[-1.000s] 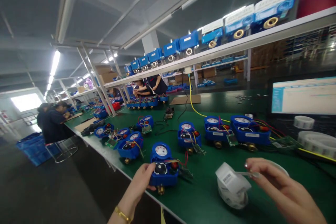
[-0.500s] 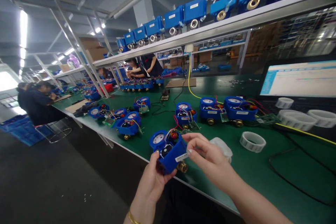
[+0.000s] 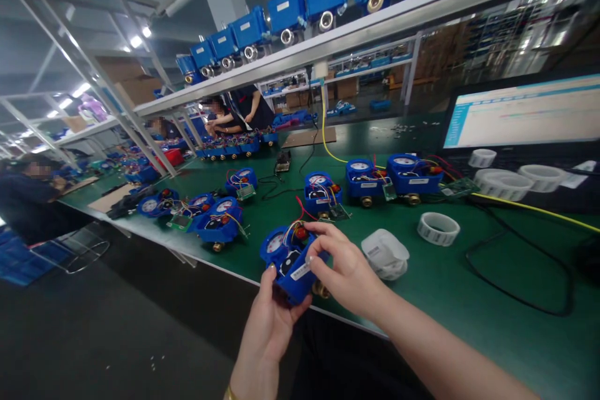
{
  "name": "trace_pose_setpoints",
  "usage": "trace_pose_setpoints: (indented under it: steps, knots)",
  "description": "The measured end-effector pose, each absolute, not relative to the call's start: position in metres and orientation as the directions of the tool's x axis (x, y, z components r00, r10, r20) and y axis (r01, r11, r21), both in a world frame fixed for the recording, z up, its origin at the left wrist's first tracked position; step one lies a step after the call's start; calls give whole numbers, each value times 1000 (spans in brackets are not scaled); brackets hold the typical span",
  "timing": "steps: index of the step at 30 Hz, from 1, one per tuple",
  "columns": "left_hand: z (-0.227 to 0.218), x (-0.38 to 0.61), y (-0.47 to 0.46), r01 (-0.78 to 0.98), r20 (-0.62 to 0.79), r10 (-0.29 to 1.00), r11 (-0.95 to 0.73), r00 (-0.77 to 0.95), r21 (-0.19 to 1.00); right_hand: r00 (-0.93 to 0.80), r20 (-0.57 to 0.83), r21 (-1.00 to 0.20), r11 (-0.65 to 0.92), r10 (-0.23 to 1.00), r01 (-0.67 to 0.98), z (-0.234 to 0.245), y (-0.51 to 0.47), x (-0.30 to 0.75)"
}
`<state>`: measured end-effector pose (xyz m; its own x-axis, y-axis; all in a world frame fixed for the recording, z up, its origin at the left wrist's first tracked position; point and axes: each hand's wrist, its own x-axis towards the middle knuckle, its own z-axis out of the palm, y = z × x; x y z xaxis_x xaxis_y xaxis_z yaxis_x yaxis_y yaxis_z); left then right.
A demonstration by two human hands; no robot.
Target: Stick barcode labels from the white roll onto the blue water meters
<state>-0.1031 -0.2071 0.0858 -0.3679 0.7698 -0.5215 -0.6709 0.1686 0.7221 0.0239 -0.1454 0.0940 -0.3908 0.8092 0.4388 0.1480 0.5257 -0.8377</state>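
I hold a blue water meter (image 3: 291,264) tilted up off the front edge of the green bench (image 3: 422,287). My left hand (image 3: 272,325) cups it from below, fingers closed round its body. My right hand (image 3: 344,269) grips its right side, thumb pressing on a white label on the meter's side. Red and yellow wires stick up from the meter's top. A roll of white labels (image 3: 385,254) lies on the bench just right of my right hand.
Several more blue meters (image 3: 220,228) with wires and small boards stand along the bench. Label rolls (image 3: 438,228) lie at right before a lit monitor (image 3: 525,112). A black cable (image 3: 520,269) loops across the bench. A shelf above carries blue meters. Other people sit farther down the line.
My left hand lifted the meter off the bench and tilted it. My right hand left the label roll, carried a label over and now presses on the meter's side.
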Motion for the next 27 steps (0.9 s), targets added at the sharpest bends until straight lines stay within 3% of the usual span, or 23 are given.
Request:
trace_pose_setpoints:
  steps: [27]
  knots:
    - [86, -100, -206, -664, -510, 760, 142, -401, 734, -289, 534, -776, 596, 795, 207, 90, -145, 18]
